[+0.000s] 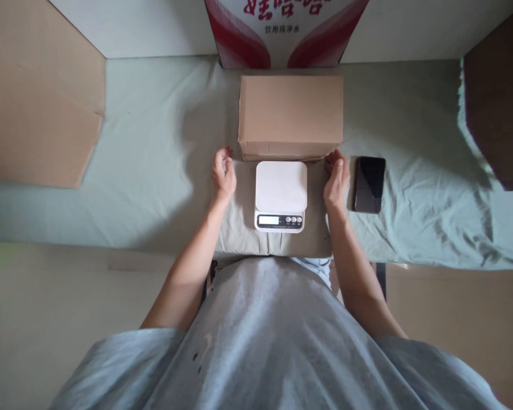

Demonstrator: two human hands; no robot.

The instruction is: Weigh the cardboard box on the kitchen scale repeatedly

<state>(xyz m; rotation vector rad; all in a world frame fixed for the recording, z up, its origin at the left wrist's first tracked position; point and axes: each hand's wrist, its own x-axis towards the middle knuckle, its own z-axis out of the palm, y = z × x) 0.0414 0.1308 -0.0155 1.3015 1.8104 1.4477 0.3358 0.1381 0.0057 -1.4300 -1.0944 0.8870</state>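
Two bare hands rest on a cloth-covered bench (154, 171), one at each near corner of a closed cardboard box (290, 117).

Far left: a flat cardboard sheet (38, 102) overlaps the bench's left end; the frame cuts off its left and top.

Left hand (223, 173): loosely curled, fingers bent inward, holding nothing. Its fingertips lie just beside the box's near left corner. Contact with the box cannot be confirmed from this angle.

Centre: the box sits at the middle of the bench toward the far edge, its near face mostly foreshortened. Just in front of it stands a white kitchen scale (281, 195) on a grey pad (239, 228) at the bench's near edge. The scale's far edge is just beside the box or slightly under its overhang; which one cannot be determined. Its display is lit, but the reading is too small to make out. Behind the box, a red and white printed carton (282, 28) is cut off by the top of the frame; only part of its lettering shows.

Right hand (336, 179): flat and relaxed, fingers together, holding nothing, fingertips at the box's near right corner.

Right: a dark phone (369, 184) lies screen up just beside the right hand, screen blank. At the far right end, a brown cardboard panel (500, 97) is in shadow and cropped.
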